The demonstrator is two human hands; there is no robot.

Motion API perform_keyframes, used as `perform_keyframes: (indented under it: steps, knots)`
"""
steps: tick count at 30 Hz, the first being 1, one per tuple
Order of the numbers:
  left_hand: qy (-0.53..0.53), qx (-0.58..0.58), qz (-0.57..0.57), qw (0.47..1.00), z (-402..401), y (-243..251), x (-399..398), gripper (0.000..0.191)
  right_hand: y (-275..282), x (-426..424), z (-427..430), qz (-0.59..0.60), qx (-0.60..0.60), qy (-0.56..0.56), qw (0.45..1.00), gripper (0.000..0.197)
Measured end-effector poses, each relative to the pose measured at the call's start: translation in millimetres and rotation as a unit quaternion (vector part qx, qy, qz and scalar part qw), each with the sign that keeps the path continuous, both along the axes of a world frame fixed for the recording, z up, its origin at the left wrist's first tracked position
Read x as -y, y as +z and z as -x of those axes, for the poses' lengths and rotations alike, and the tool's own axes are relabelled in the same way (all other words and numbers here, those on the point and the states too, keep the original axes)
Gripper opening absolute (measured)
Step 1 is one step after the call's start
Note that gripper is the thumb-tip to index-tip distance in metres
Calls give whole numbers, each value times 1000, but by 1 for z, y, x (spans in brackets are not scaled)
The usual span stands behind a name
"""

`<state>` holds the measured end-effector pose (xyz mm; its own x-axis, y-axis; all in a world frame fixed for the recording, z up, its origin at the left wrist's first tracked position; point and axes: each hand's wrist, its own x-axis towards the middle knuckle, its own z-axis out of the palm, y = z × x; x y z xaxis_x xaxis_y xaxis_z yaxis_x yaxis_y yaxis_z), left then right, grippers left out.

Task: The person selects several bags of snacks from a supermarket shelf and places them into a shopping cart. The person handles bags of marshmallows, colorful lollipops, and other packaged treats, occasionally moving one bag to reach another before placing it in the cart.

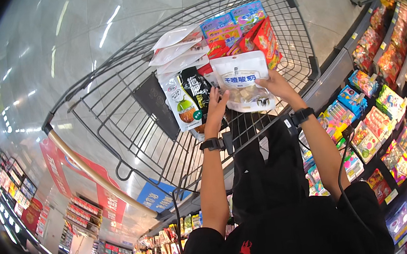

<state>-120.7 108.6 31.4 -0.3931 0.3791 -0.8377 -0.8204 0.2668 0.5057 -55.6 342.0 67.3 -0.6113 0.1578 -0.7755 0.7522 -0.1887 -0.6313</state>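
Both hands are over a wire shopping cart. My right hand grips the right edge of a white snack pouch with a clear window showing pale cubes. At the pouch's left edge is my left hand, its fingers spread; whether it presses on the pouch I cannot tell. A white pouch with a green coconut picture and a black pouch lie just left of that hand. Several white pouches overlap farther up. Beside them are blue and purple packets and red packets.
The cart's tan handle is at lower left, its wire rim surrounding the goods. A dark flat panel is inside the cart. Shelves of bagged sweets run along the right. Another cart's wheels show at upper right.
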Motion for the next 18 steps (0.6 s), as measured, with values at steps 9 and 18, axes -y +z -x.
perform_keyframes:
  steps: [9,18]
  knots:
    - [23,123,-202,971,41,55,-40,58,126,-37,-97,17,-24,-222,975,36]
    - [-423,-58,-214,879,-46,221,-187,46,249,1,-194,43,-121,-563,816,56]
